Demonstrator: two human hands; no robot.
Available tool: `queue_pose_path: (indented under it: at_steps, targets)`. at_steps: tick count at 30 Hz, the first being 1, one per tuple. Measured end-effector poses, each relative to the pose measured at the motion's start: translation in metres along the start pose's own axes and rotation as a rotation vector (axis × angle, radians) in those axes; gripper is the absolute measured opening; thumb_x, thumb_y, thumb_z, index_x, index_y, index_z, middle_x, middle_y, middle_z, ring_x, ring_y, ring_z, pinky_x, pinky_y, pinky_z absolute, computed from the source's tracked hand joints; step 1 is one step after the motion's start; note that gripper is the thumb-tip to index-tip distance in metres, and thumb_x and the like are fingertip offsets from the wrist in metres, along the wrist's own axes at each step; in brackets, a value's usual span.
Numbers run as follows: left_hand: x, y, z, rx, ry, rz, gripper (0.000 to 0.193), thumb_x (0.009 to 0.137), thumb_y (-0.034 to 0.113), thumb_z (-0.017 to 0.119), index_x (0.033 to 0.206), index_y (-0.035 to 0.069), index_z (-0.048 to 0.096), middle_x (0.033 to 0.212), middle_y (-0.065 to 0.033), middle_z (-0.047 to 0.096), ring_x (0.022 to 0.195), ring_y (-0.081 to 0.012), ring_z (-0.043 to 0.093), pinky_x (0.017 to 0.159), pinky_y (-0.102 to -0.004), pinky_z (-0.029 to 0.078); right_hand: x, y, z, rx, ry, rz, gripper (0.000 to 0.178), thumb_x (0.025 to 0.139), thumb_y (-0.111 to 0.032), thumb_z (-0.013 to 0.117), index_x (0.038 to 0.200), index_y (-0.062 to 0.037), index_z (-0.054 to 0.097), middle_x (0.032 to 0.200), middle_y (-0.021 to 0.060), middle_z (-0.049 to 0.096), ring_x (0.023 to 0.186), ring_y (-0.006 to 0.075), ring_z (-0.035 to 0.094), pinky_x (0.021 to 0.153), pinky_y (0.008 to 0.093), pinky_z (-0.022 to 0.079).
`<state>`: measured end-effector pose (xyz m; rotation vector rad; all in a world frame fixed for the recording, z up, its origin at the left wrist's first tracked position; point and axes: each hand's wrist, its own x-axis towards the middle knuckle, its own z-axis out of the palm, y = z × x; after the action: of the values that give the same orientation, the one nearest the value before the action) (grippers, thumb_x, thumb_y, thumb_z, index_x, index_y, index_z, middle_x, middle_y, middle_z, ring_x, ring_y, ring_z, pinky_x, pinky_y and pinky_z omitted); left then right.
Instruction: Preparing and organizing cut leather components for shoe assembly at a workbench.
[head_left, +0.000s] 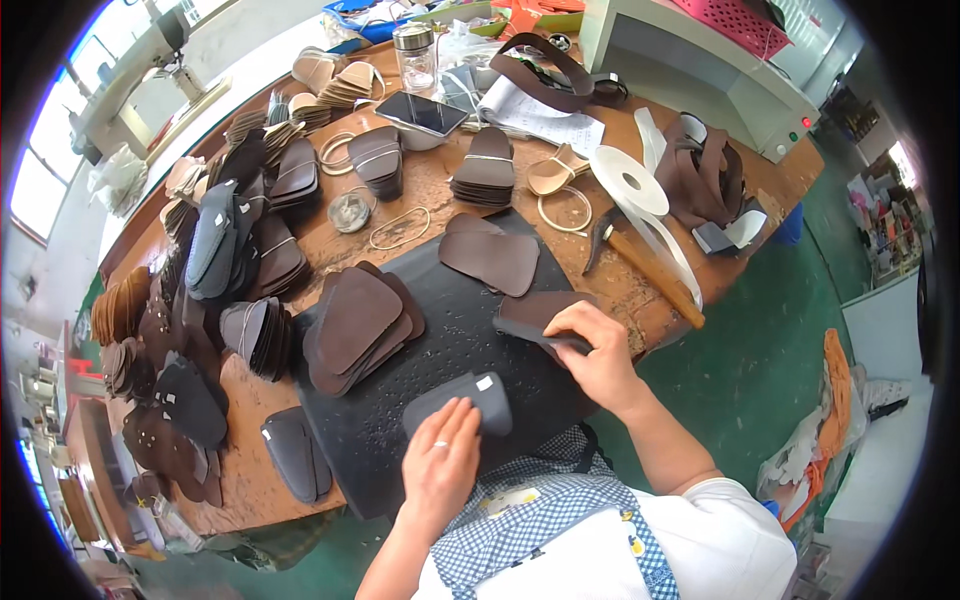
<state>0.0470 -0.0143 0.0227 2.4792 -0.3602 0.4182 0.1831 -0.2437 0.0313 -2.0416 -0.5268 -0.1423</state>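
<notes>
My left hand [440, 465] lies with its fingers stretched flat over a grey rounded piece [490, 405] bearing a small white patch, on a black mat [450, 330]. My right hand [602, 358] pinches the near edge of a dark brown leather piece [550, 308], lifting it so that its grey underside shows. Left of it on the mat sits a loose stack of brown leather pieces [360, 322]. Farther back on the mat, several similar brown pieces [490, 255] overlap.
A hammer [655, 275] and a roll of white tape [628, 181] lie at the right. Tied bundles [484, 165], a tablet [422, 113] and a glass jar [414, 58] stand behind. Grey pieces [296, 455] rest by the mat's left edge. Piled leather crowds the left.
</notes>
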Motion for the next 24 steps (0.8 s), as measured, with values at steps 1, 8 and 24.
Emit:
queue_pose_path:
  at_steps: [1,8,24]
  targets:
    - [-0.002,-0.001,0.006,0.008,-0.049,0.016,0.041,0.078,-0.003,0.076,0.119,-0.003,0.069,0.131,-0.0185,0.067,0.125,-0.0342,0.063,0.106,-0.0456,0.051,0.001,0.000,0.000,0.005,-0.005,-0.005,0.019,0.078,0.008,0.075,0.096,0.0014,0.070,0.095,0.0096,0.069,0.090,0.0255,0.069,0.081,0.0318,0.054]
    - [-0.026,0.002,-0.007,0.015,0.123,-0.119,0.041,0.077,-0.006,0.076,0.117,-0.001,0.071,0.124,-0.0167,0.069,0.113,-0.0348,0.066,0.097,-0.0442,0.055,0.001,-0.016,0.004,0.395,-0.085,0.324,0.018,0.091,-0.003,0.077,0.108,-0.0008,0.072,0.097,0.0004,0.073,0.092,0.0079,0.066,0.085,0.0248,0.053]
    - [-0.061,-0.011,-0.005,0.211,0.256,-0.177,0.037,0.075,-0.006,0.077,0.111,0.002,0.076,0.104,-0.0093,0.067,0.085,-0.0253,0.062,0.076,-0.0386,0.051,0.010,-0.035,0.070,0.326,-0.554,0.270,0.024,0.089,-0.012,0.080,0.108,-0.0003,0.070,0.094,0.0090,0.076,0.089,0.0148,0.073,0.082,0.0302,0.057]
